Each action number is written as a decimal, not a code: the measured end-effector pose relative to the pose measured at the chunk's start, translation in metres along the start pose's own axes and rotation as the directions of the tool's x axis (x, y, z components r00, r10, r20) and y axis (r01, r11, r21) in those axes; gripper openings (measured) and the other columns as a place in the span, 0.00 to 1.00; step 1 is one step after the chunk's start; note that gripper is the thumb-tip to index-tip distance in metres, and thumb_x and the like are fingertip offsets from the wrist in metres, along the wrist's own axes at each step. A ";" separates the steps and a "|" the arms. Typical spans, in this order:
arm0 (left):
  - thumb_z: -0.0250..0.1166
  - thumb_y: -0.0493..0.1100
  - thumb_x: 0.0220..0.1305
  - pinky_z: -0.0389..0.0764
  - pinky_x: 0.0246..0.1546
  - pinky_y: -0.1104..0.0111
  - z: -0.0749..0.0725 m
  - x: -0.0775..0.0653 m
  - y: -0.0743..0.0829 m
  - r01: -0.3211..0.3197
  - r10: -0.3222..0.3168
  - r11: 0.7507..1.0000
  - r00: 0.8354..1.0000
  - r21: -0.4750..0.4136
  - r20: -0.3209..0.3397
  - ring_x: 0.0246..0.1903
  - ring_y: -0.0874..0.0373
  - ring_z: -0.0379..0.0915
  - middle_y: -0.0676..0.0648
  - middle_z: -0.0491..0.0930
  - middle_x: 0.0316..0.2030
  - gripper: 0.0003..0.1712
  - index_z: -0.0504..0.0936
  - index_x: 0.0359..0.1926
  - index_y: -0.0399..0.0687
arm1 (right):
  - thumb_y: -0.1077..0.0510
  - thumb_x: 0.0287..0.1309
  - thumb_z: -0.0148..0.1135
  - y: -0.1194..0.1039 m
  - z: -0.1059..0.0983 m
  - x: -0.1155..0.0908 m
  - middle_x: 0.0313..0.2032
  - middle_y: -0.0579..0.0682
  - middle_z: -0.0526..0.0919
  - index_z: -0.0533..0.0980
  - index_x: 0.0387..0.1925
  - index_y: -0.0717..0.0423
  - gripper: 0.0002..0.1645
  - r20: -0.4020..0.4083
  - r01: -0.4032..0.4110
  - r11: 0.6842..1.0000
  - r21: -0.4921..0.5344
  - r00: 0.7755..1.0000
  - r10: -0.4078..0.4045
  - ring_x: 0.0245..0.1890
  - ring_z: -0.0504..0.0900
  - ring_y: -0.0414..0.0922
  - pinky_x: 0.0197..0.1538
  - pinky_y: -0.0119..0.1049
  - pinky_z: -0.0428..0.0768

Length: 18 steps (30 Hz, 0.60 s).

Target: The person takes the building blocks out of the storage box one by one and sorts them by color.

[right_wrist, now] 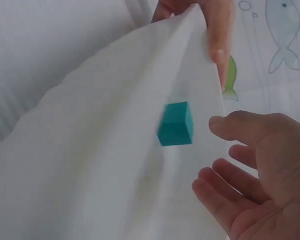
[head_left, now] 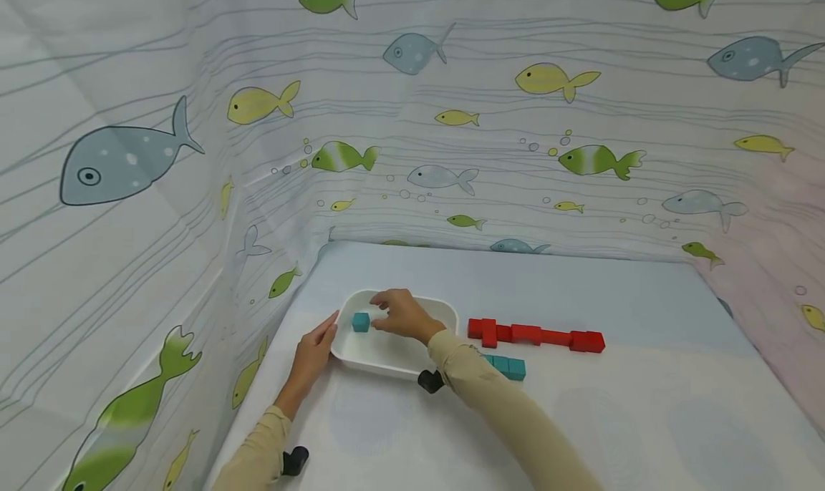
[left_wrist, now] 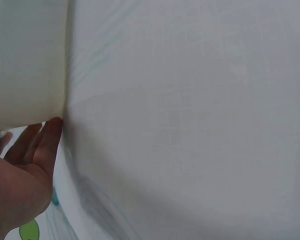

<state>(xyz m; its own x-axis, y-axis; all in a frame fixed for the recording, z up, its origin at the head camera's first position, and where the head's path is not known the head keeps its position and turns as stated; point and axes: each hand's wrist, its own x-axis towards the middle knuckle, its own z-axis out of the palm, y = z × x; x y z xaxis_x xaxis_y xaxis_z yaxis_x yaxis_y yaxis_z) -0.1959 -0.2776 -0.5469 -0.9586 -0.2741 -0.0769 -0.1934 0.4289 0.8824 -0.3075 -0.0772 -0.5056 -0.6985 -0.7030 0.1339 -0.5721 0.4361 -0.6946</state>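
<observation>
A white plastic tray (head_left: 380, 362) with rounded corners lies on the table, and one teal cube (head_left: 361, 322) sits inside it near the left end. The left hand (head_left: 314, 342) rests against the tray's outer left side. Its fairly straight fingers touch the wall in the left wrist view. Over the tray is the right hand (head_left: 406, 315), just right of the cube. In the right wrist view, this hand (right_wrist: 260, 175) has thumb and fingers spread apart, with a gap to the teal cube (right_wrist: 176, 124); nothing is in its grasp.
Right of the tray lies a row of red blocks (head_left: 527, 335). Nearer the person is a short row of teal cubes (head_left: 509, 367), partly hidden by the right sleeve (head_left: 490, 398). Fish-patterned cloth (head_left: 503, 183) hangs behind the white table and along its sides.
</observation>
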 end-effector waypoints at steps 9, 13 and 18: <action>0.48 0.53 0.77 0.66 0.65 0.56 -0.002 0.000 0.002 -0.031 0.031 1.000 0.999 -0.003 0.011 0.70 0.49 0.56 0.48 0.62 0.70 0.26 0.66 0.71 0.55 | 0.60 0.50 0.73 -0.001 0.031 0.021 0.45 0.54 0.85 0.81 0.50 0.65 0.24 -0.008 0.019 0.992 -0.126 1.000 -0.020 0.45 0.82 0.43 0.50 0.32 0.80; 0.48 0.55 0.76 0.66 0.66 0.57 -0.001 -0.001 0.001 -0.027 0.027 1.000 1.000 0.011 0.014 0.70 0.49 0.56 0.48 0.62 0.70 0.27 0.65 0.72 0.55 | 0.62 0.49 0.74 -0.003 0.038 0.023 0.43 0.52 0.86 0.81 0.48 0.65 0.22 -0.008 0.010 0.984 -0.175 1.000 -0.012 0.42 0.81 0.41 0.51 0.31 0.79; 0.48 0.54 0.76 0.68 0.64 0.57 -0.001 -0.003 0.000 -0.029 0.029 0.999 1.000 0.013 0.004 0.69 0.48 0.57 0.48 0.63 0.69 0.27 0.66 0.71 0.54 | 0.63 0.52 0.73 -0.005 0.045 0.022 0.41 0.50 0.85 0.81 0.48 0.63 0.20 0.013 0.021 0.973 -0.229 1.000 -0.019 0.40 0.79 0.39 0.50 0.29 0.78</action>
<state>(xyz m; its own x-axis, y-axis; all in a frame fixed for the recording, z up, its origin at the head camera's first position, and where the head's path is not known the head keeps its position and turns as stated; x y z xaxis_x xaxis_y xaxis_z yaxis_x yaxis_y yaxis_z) -0.1933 -0.2776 -0.5465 -0.9646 -0.2583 -0.0529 -0.1681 0.4479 0.8781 -0.3004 -0.1198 -0.5313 -0.6821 -0.7182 0.1377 -0.6698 0.5381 -0.5116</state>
